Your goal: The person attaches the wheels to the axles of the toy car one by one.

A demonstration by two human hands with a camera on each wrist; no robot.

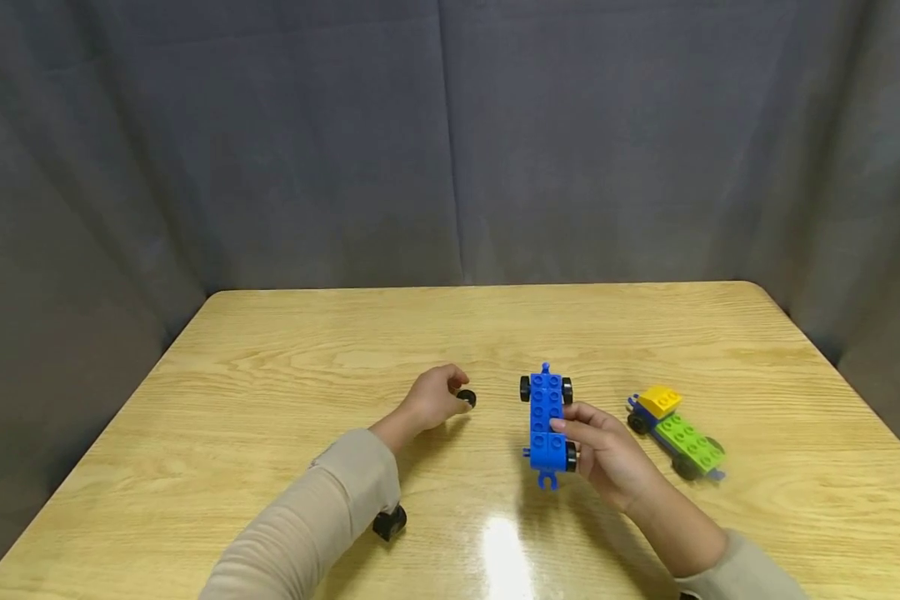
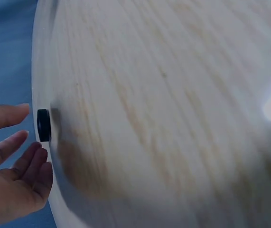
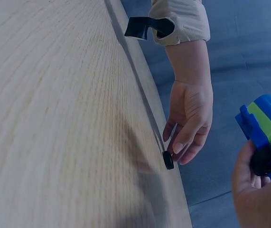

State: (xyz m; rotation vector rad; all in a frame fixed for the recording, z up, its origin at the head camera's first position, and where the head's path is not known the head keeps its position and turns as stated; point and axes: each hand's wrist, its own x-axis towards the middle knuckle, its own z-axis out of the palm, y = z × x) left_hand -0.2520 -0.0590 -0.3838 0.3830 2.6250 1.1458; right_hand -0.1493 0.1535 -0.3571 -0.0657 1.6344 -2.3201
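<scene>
A blue studded toy car is held up off the table by my right hand, the thumb on top along its right side. Black wheels show at three of its corners; a bare blue peg juts out at the near left. In the right wrist view the toy car also shows a green part. Over on the left, a loose black wheel stands on its edge on the table. My left hand reaches to it, thumb and fingers spread around it; in the left wrist view a gap separates the fingertips from the wheel.
A second toy car with a yellow block, a green studded plate and black wheels sits on the wooden table, right of my right hand. A black camera mount sticks out from the left sleeve. A grey curtain hangs behind the table.
</scene>
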